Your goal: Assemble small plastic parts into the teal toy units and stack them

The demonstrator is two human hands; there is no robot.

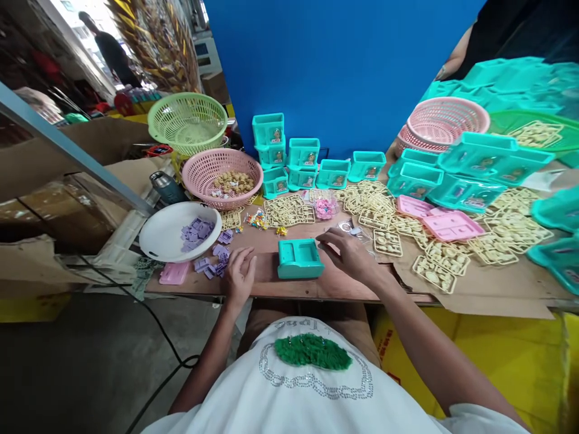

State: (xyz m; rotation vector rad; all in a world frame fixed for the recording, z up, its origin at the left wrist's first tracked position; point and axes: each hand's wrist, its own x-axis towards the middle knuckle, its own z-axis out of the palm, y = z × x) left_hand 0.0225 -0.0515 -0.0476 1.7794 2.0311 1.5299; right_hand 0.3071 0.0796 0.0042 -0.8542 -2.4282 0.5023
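A teal plastic box [300, 259] with recessed compartments rests on the table in front of me. Just right of its far corner is my right hand [346, 252], its fingers bent; whether anything is between the fingertips is too small to tell. My left hand [239, 274] lies left of the box, beside scattered purple pieces [221, 253], with fingers curled and partly apart and nothing visible in them. Beyond the box sit a small clear container of pink pieces [324, 208], small yellow pieces [281, 231] and cream part frames [289, 211].
A white bowl [154, 232] of purple pieces, a pink basket [194, 175] and a green basket [187, 123] stand left. Teal boxes [332, 175] line the blue panel [339, 72]. Pink trays [455, 226] and more teal boxes are right. People are partly visible behind.
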